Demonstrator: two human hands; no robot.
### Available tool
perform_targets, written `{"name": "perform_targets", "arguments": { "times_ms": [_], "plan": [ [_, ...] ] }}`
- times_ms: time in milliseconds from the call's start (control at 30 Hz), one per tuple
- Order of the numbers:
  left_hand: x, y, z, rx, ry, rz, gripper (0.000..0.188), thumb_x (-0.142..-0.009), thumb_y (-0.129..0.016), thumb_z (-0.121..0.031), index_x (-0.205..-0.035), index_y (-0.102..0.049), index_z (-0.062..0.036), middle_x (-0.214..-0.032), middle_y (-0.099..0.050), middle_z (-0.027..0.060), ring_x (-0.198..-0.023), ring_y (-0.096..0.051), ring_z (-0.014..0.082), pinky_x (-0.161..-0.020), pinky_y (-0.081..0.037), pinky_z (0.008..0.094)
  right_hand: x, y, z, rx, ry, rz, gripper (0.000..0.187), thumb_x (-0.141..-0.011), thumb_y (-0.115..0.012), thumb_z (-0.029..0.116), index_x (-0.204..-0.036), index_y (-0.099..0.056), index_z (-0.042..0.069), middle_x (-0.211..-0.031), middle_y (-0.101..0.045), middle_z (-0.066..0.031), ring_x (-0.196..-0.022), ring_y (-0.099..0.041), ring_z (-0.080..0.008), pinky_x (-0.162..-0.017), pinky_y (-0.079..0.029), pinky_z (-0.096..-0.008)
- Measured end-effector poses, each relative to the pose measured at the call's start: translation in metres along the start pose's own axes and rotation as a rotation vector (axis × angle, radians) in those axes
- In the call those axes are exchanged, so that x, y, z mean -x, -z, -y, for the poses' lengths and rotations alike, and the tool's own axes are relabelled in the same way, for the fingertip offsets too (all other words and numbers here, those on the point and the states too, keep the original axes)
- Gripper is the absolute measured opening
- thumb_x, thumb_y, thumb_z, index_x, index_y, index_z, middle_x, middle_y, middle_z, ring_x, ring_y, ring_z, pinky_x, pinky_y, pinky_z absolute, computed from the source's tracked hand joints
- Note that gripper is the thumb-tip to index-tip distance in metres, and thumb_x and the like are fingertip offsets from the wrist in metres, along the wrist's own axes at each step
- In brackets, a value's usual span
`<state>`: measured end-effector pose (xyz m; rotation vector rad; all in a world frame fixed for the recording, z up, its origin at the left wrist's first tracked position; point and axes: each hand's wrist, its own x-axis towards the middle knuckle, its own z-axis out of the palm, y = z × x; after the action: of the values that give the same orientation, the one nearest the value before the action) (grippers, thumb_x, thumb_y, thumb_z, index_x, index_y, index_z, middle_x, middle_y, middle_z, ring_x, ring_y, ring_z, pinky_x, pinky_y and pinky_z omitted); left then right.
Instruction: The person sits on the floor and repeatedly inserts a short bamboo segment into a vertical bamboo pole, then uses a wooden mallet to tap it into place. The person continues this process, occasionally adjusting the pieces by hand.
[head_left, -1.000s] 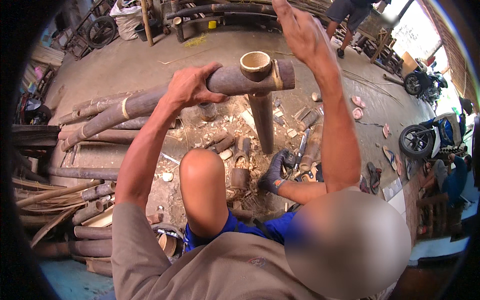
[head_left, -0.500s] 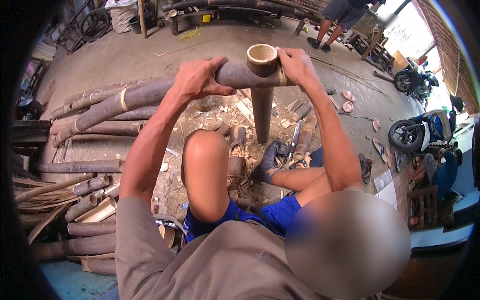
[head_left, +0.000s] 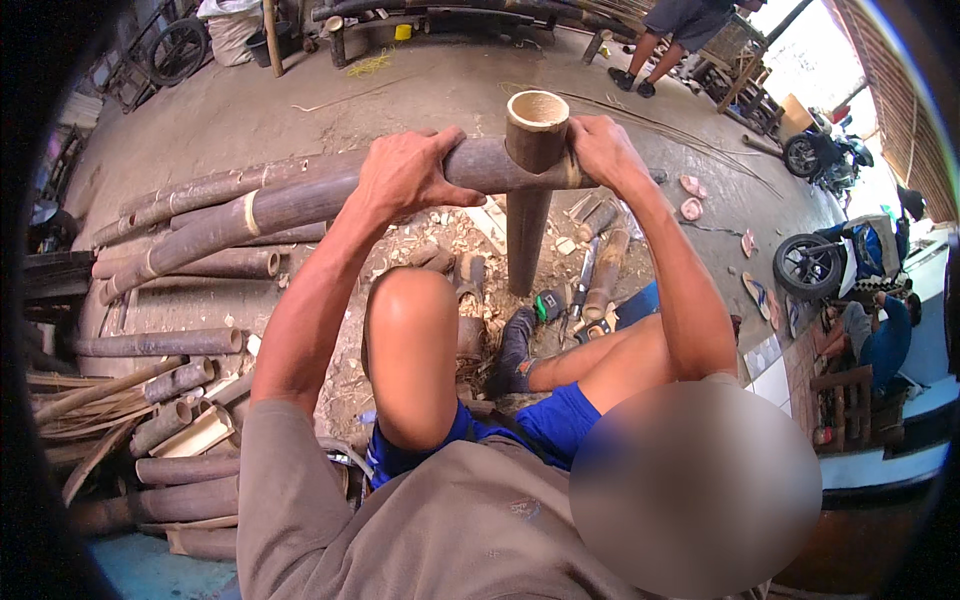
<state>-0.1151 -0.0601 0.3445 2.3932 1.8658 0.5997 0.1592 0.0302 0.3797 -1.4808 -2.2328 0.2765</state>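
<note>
Workshop floor — two hands, left hand (head_left: 412, 175) and right hand (head_left: 600, 150), both gripping one bamboo pole (head_left: 290, 205).

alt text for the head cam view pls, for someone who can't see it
Seen from above, a seated person grips a long dark bamboo pole with the left hand and right hand, either side of an upright hollow bamboo post that crosses it. Cut bamboo pieces and wood chips lie on the concrete floor; a parked motorbike stands at right.
</note>
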Motion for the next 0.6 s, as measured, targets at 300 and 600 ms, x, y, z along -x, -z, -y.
{"name": "perform_targets", "arguments": {
  "times_ms": [300, 600],
  "plan": [
    [0.002, 0.026, 0.011, 0.025, -0.048, -0.135, 0.083, -0.066, -0.084, -0.071, -0.126, -0.067, -0.0161, -0.097, -0.077, 0.0158, -0.091, -0.075, 0.0397, -0.080, -0.058, 0.0497, -0.018, 0.025, 0.013, 0.188, 0.246, -0.053, 0.049, -0.105, -0.049, 0.040, -0.098, -0.078, 0.001, -0.098, -0.070, -0.0334, -0.095, -0.070, -0.0507, -0.088, -0.057, -0.0540],
    [-0.010, -0.067, -0.008, 0.013, -0.098, 0.182, 0.083, -0.065, -0.083, -0.070, -0.118, -0.065, -0.0081, -0.095, -0.075, 0.0208, -0.093, -0.072, 0.0440, -0.080, -0.056, 0.0544, 0.037, -0.059, -0.061, -0.154, -0.160, -0.007, 0.047, -0.103, -0.051, 0.042, -0.101, -0.077, 0.004, -0.099, -0.071, -0.0307, -0.101, -0.070, -0.0482, -0.089, -0.054, -0.0519]
  ]
}}
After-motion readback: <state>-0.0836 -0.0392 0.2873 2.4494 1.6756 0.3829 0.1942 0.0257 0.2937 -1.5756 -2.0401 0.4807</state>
